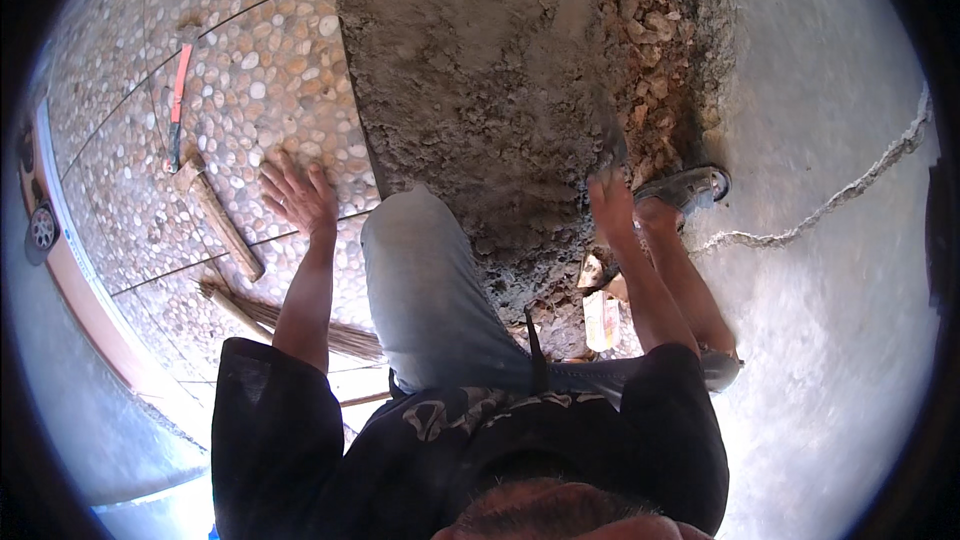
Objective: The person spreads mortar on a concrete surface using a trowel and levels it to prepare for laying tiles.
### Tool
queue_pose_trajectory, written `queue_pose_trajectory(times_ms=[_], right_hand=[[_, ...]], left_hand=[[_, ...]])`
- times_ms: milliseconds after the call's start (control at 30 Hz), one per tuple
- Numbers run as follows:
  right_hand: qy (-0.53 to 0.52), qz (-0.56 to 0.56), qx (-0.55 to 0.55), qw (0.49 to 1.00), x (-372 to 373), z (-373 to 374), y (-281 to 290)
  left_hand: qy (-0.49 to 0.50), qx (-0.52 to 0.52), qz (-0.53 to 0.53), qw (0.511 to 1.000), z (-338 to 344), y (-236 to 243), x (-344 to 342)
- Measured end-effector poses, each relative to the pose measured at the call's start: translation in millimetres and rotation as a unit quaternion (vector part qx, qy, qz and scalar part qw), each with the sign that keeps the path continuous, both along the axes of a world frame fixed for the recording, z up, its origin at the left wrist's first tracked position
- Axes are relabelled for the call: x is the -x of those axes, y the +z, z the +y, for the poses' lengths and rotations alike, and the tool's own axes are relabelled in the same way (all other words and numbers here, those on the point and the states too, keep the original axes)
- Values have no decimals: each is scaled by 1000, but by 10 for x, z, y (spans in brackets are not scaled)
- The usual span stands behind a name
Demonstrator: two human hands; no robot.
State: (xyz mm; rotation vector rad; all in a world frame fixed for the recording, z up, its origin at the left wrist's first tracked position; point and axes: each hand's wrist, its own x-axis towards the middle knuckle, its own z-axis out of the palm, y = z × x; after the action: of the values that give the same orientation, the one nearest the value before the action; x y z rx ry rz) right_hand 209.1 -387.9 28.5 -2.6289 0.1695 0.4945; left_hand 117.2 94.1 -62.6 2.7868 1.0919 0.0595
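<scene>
My left hand (pixel 297 195) lies flat with fingers spread on a pebble-pattern floor tile (pixel 255 80), holding nothing. My right hand (pixel 610 202) is closed around the handle of a trowel (pixel 612 145), whose blade rests on the rough grey mortar bed (pixel 470 90) beside the laid tiles. My bent knee in light trousers (pixel 425 280) sits between my arms, and my foot in a sandal (pixel 690 188) rests at the bed's right edge.
A wooden-handled mallet (pixel 215 215) and a tool with an orange handle (pixel 178 100) lie on the tiles to the left. A straw broom (pixel 290 325) lies near my left elbow. Rubble (pixel 660 50) lines the bed's right side, then smooth concrete with a crack (pixel 840 195).
</scene>
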Motion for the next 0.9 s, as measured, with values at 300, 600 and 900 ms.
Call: queue_pose_trajectory(times_ms=[300, 600, 900], right_hand=[[-208, 12, -95, 973, -1777, 1135, -456], [83, -22, 1, 996, -1055, 1427, -199], [80, 117, -117, 983, -606, 1460, -283]], left_hand=[[-1, 6, -7, 1000, -19, -17, -33], [2, -20, 8, 1000, -3, 30, 23], [5, 4, 11, 1000, 6, 0, 1]])
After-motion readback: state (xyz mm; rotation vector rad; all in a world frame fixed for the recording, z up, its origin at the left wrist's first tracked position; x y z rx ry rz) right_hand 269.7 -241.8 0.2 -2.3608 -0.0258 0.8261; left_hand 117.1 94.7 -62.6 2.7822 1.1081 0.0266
